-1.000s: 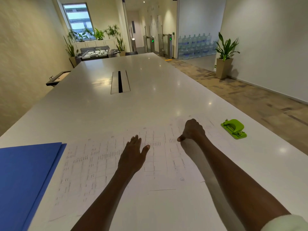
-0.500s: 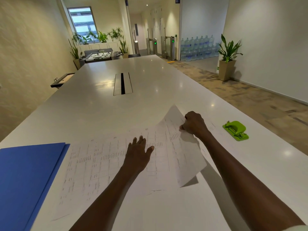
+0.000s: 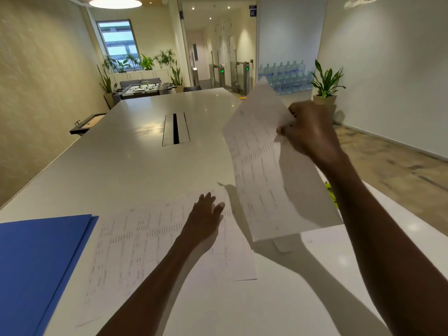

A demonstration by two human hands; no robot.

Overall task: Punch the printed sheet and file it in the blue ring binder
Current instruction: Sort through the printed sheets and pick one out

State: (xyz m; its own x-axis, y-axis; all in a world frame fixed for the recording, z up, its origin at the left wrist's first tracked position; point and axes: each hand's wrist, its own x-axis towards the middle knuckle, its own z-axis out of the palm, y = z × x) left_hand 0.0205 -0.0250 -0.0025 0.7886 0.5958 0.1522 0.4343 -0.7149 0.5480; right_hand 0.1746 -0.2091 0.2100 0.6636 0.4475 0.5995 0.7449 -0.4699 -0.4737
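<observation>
My right hand [image 3: 310, 132] pinches the top edge of a printed sheet [image 3: 269, 175] and holds it in the air above the white table [image 3: 121, 161], hanging almost upright. My left hand [image 3: 204, 219] lies flat with fingers apart on a second printed sheet [image 3: 145, 243] that rests on the table. The blue ring binder [image 3: 36, 267] lies closed at the near left, touching that sheet's left edge. Only a sliver of the green hole punch [image 3: 330, 190] shows behind my right forearm.
A cable slot [image 3: 176, 129] is set into the middle of the table. The table's right edge runs just beyond my right arm, with floor past it. A potted plant [image 3: 326, 90] and several water bottles [image 3: 284, 76] stand far back.
My right hand has lifted the top sheet off the table, up and to the right. The left hand stays pressed on the lower sheet. The head camera has tilted upward.
</observation>
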